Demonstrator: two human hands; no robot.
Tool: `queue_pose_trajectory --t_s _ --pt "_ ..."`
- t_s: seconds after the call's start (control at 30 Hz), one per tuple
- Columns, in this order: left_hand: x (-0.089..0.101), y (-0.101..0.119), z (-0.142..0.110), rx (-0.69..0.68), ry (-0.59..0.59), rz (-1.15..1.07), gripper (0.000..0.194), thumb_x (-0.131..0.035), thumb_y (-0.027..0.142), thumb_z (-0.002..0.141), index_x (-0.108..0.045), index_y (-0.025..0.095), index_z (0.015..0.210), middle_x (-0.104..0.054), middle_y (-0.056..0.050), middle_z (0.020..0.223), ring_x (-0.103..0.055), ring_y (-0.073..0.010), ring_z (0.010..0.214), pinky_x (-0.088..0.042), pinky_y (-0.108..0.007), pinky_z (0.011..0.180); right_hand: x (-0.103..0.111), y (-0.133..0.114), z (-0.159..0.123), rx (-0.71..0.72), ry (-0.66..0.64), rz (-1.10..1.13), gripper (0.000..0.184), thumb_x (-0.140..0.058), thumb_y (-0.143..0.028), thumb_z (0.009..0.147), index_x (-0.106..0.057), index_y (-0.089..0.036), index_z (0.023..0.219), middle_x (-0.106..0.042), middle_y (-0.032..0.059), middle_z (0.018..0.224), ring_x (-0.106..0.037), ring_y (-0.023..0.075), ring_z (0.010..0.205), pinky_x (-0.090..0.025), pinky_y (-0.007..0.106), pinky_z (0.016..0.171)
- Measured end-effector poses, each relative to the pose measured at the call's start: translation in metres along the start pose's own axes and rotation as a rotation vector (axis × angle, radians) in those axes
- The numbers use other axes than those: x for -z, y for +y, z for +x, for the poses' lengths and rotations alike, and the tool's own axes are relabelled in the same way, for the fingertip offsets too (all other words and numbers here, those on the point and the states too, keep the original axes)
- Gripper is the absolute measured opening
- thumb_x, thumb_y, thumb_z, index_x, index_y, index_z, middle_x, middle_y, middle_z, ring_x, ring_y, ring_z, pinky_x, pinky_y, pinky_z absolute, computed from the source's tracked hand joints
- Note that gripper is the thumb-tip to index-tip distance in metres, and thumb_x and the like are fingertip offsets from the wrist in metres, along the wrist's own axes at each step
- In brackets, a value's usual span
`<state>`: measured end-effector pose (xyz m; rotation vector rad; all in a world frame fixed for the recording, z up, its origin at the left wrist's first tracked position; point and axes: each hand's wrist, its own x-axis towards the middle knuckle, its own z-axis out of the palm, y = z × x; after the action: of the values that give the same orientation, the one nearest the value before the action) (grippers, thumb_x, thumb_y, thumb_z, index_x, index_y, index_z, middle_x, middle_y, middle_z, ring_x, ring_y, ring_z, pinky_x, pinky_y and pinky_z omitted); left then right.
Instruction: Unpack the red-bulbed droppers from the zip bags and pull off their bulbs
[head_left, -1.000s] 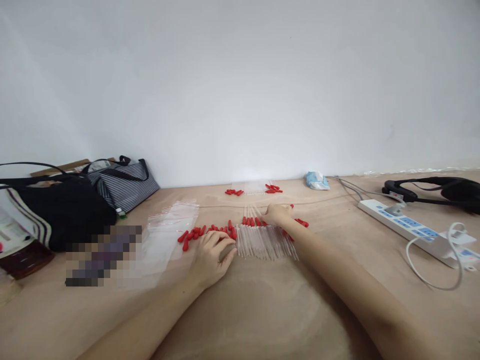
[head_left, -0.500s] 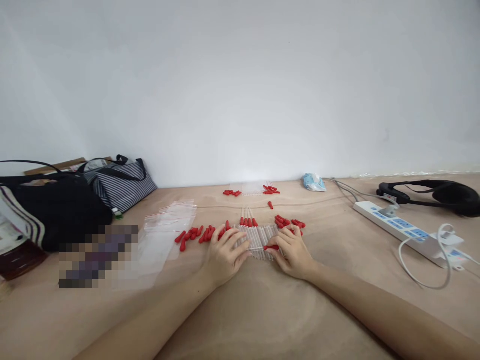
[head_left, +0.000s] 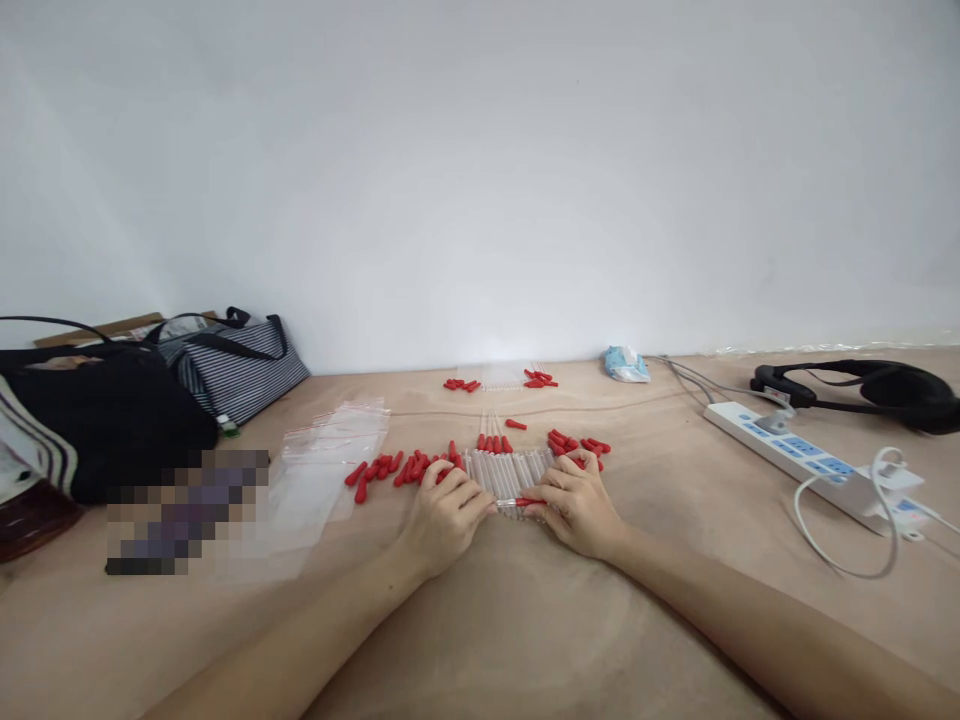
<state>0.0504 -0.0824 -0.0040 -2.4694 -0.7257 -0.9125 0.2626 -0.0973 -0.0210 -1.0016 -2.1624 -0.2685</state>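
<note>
My left hand point(head_left: 448, 512) is closed, pinching a clear glass dropper tube point(head_left: 507, 503) that lies sideways between the hands. On the tube's right end sits a red rubber bulb point(head_left: 529, 501), gripped in the closed fingers of my right hand point(head_left: 581, 505). Beneath both hands is a row of clear glass tubes point(head_left: 510, 468), side by side. Just beyond it lie several droppers with red bulbs point(head_left: 493, 444), thin tips pointing away from me. A single red bulb point(head_left: 515, 424) rests to their right. Loose red bulbs point(head_left: 409, 467) are heaped left of the row, and more red bulbs point(head_left: 570, 441) right of it.
Clear zip bags point(head_left: 322, 470) lie on the left, beside a pixelated dark item point(head_left: 191, 515). Behind them stand a black bag point(head_left: 127, 420) and a striped bag point(head_left: 240, 365). On the right are a power strip point(head_left: 787, 440) with cables and a black headset point(head_left: 862, 390). A blue-white packet point(head_left: 627, 364) sits near the wall.
My left fingers have come together on the tube, and the bulb and tube now meet end to end. The single loose bulb beyond the row has shifted left and turned.
</note>
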Motion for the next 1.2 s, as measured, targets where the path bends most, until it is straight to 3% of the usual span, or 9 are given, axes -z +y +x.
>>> queue_pose_trajectory --t_s 0.4,0.5,0.63,0.8,0.97,1.07,1.2 --pt "0.006 0.001 -0.001 0.000 -0.009 0.002 0.021 -0.041 0.018 0.085 -0.056 0.018 0.071 -0.058 0.001 0.062 -0.050 -0.0136 0.066 -0.032 -0.038 0.081 0.006 -0.002 -0.003 0.036 -0.003 -0.003 0.018 -0.047 -0.027 0.081 -0.063 -0.023 0.074 -0.053 -0.0009 0.060 -0.044 0.0141 0.068 -0.023 0.040 0.084" --pt "0.007 -0.010 -0.008 0.087 0.021 0.031 0.022 -0.041 0.018 0.086 -0.056 0.018 0.070 -0.059 0.001 0.063 -0.051 -0.0137 0.064 -0.034 -0.037 0.078 0.009 0.010 -0.009 -0.071 0.066 -0.017 0.020 -0.046 -0.025 0.082 -0.062 -0.021 0.072 -0.055 0.0003 0.064 -0.048 0.0139 0.068 -0.027 0.040 0.083" --pt "0.004 -0.021 -0.015 0.228 0.003 0.013 0.021 -0.038 0.019 0.087 -0.059 0.019 0.085 -0.060 -0.003 0.075 -0.053 -0.0147 0.068 -0.041 -0.030 0.067 0.009 0.031 -0.013 -0.235 0.232 0.131 0.021 -0.043 -0.027 0.084 -0.062 -0.022 0.091 -0.058 0.0051 0.081 -0.053 0.0160 0.078 -0.039 0.034 0.075" --pt "-0.008 -0.012 -0.004 0.179 0.018 -0.084 0.033 -0.032 0.007 0.083 -0.053 0.017 0.108 -0.054 -0.008 0.089 -0.054 -0.0160 0.081 -0.047 -0.028 0.070 0.004 0.057 -0.004 -0.451 0.276 0.320 0.028 -0.042 -0.033 0.082 -0.060 -0.019 0.098 -0.055 0.0066 0.084 -0.056 0.0162 0.077 -0.046 0.031 0.068" --pt "-0.022 0.005 0.021 0.096 0.063 -0.099 0.026 -0.036 0.007 0.082 -0.053 0.015 0.101 -0.056 -0.007 0.083 -0.054 -0.0164 0.079 -0.048 -0.029 0.074 0.005 0.087 0.012 -0.785 0.169 0.298 0.029 -0.051 -0.037 0.072 -0.058 -0.015 0.091 -0.060 0.0034 0.073 -0.054 0.0124 0.058 -0.043 0.025 0.053" --pt "-0.032 0.015 0.033 0.066 0.009 -0.100 0.022 -0.036 0.005 0.080 -0.054 0.014 0.089 -0.058 -0.006 0.080 -0.055 -0.0168 0.076 -0.048 -0.029 0.071 0.007 0.097 0.024 -0.884 0.032 0.139 0.021 -0.055 -0.037 0.068 -0.059 -0.018 0.076 -0.063 0.0018 0.070 -0.056 0.0126 0.060 -0.040 0.024 0.054" --pt "-0.039 0.027 0.041 0.028 -0.094 -0.107 0.017 -0.037 0.007 0.079 -0.053 0.014 0.078 -0.057 -0.005 0.075 -0.055 -0.0170 0.073 -0.047 -0.028 0.068 0.004 0.098 0.035 -0.939 -0.088 0.017 0.018 -0.056 -0.036 0.067 -0.060 -0.019 0.070 -0.064 0.0008 0.069 -0.057 0.0132 0.064 -0.037 0.024 0.058"
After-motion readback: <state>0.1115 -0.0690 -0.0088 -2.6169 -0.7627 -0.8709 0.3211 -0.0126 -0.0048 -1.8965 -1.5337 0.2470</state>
